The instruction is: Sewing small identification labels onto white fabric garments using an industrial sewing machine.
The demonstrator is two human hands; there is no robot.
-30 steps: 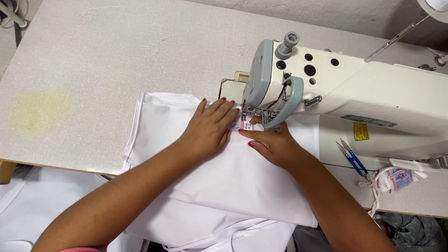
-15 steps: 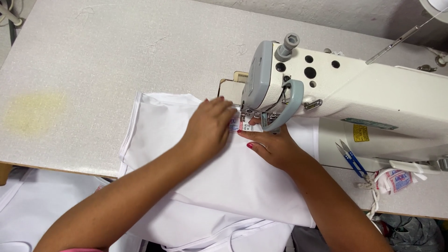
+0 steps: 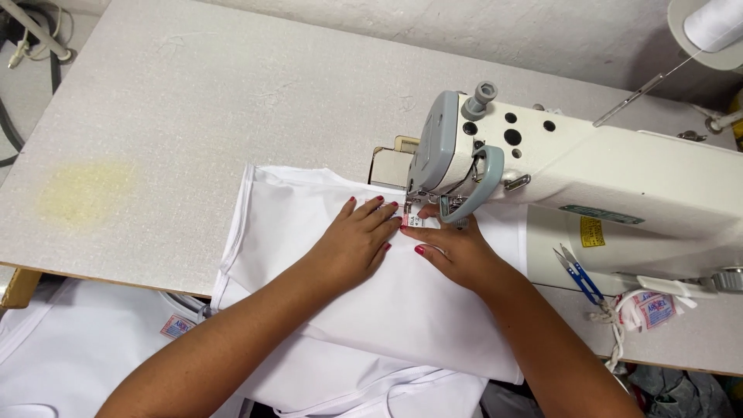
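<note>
**Inspector A:** Left hand point(image 3: 354, 241) flat on the white fabric point(image 3: 402, 310), fingers spread and pressed down, gripping nothing. Fingertips just short of the presser foot point(image 3: 422, 207).

**Inspector B:** Confirmed. Right hand point(image 3: 455, 251) also flat on the fabric, directly before the sewing machine point(image 3: 588, 182) head. Fingertips on a small printed label point(image 3: 416, 220) lying at the needle; pinched or merely pressed, cannot tell.

**Inspector A:** Fabric position?

**Inspector B:** Spread over the near part of the grey worktable point(image 3: 193, 101), far edge running under the machine head, left hem point(image 3: 236, 224) standing slightly folded. Near portion draped over the table's front edge and hanging down toward the lap.

**Inspector A:** Room for moving?

**Inspector B:** Wide bare tabletop to the left and behind the fabric, marked only by a yellowish stain point(image 3: 85, 192), well apart from the hem. Tight on the right: machine body close over the right hand, fabric edge touching the machine base.

**Inspector A:** Items near the right edge?

**Inspector B:** Blue-handled thread snips point(image 3: 579, 272) on the table beside the machine base, near the right forearm but apart from it. Bundle of small labels point(image 3: 650, 310) tied with string, just beyond the snips, near the table's front edge.

**Inspector A:** Elsewhere?

**Inspector B:** White thread cone point(image 3: 716, 23) at the top right corner, thread leading down toward the machine. More white garments point(image 3: 93, 356) below the table's front edge, lower left, one showing a sewn label.
</note>
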